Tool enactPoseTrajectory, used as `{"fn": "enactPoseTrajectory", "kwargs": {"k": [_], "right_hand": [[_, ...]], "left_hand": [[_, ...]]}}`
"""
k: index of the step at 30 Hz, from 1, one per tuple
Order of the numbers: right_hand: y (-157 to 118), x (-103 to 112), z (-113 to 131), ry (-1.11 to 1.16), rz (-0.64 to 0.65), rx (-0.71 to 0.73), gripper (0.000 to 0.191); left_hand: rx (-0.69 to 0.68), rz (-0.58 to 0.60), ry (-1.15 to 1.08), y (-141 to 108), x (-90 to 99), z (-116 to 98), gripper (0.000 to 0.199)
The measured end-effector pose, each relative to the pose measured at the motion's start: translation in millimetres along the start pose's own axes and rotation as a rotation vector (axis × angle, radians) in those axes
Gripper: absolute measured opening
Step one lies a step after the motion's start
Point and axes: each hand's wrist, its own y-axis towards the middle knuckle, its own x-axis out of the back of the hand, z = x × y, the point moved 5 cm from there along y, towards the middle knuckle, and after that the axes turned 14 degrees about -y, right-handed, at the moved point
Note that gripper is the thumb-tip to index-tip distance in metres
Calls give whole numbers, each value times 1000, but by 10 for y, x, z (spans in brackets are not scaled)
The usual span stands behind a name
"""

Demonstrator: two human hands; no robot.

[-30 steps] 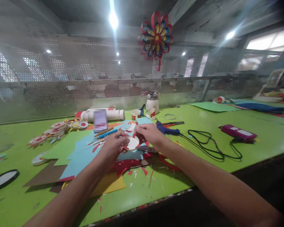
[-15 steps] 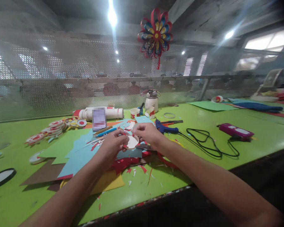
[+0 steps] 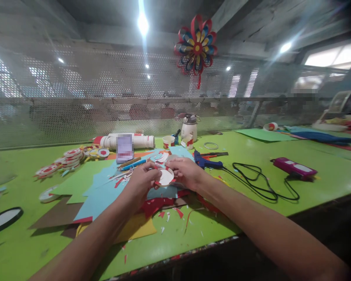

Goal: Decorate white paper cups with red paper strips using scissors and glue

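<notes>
Between my two hands is a round white paper disc [image 3: 166,177] with small red pieces at its rim; it resembles a cut paper cup bottom. My left hand [image 3: 146,177] pinches its left edge, fingers closed. On the opposite side, my right hand [image 3: 183,171] grips the upper right rim, its fingertips partly hidden. Under and around the hands lie light blue paper sheets [image 3: 98,199], red paper [image 3: 155,207] and small scraps. Just left of the hands are a blue pen [image 3: 134,164] and a brown pen-like stick [image 3: 130,163].
A blue glue gun [image 3: 206,160] lies to the right, its black cord leading to a purple box [image 3: 294,168]. Behind stand a white bottle [image 3: 189,128], cut paper cups [image 3: 168,141] and a phone [image 3: 125,148]. Red-and-white paper discs [image 3: 73,154] are stacked at left. A paper flower [image 3: 197,48] hangs above.
My right hand has come down slightly onto the disc's right rim, and the disc shows a little more of its face. The whole view has shifted slightly.
</notes>
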Motion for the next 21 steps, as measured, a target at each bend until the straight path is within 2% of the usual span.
{"fn": "enactPoseTrajectory", "kwargs": {"k": [5,14,19,21], "right_hand": [[-48,-41,9,6,33,-54,9],[-51,-74,-9,8,31,-49,3],[-54,-54,32,-81,-33,22,25],[-56,-36,75,-137,-66,87,26]], "left_hand": [[-26,-17,-9,2,5,-5,15],[-11,-33,-29,-5,-2,-29,17],[-9,-42,-27,-16,13,-57,15],[-8,-48,-27,-14,24,-63,16]]}}
